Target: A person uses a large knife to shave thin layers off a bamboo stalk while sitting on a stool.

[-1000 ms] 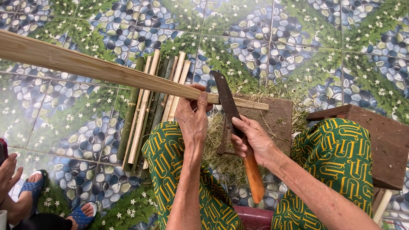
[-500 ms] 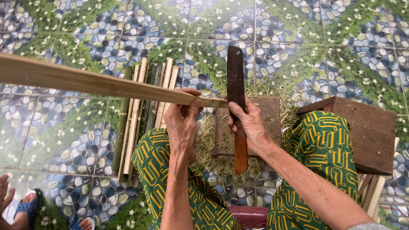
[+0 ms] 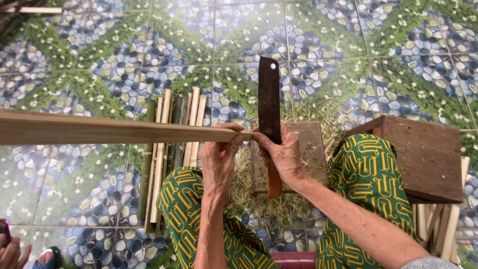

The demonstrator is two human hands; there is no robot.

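Head view, looking down past both knees in green-and-yellow patterned trousers (image 3: 368,174).

Left hand (image 3: 219,159): clenched around the near end of a long bamboo slat (image 3: 99,130), thumb over the top. The slat runs level, out past the left edge of the frame, held above the floor.

Right hand (image 3: 284,157): grasping the orange-brown wooden handle of a cleaver (image 3: 269,107). Dark blade points up and away, standing on edge, its lower part right at the tip of the slat, just beside the left thumb. Whether the edge has bitten into the slat cannot be told.

Below the hands: a small wooden block (image 3: 311,144) on the floor between the knees, grassy shavings (image 3: 279,204) scattered around it.

Left of the left knee: a bundle of split bamboo strips (image 3: 172,149) lying side by side on the tiled floor (image 3: 348,60), some green, some pale.

Right: a brown wooden stool (image 3: 423,154), just beside the right knee.

Bottom left corner: another person's hand (image 3: 12,251), well apart.
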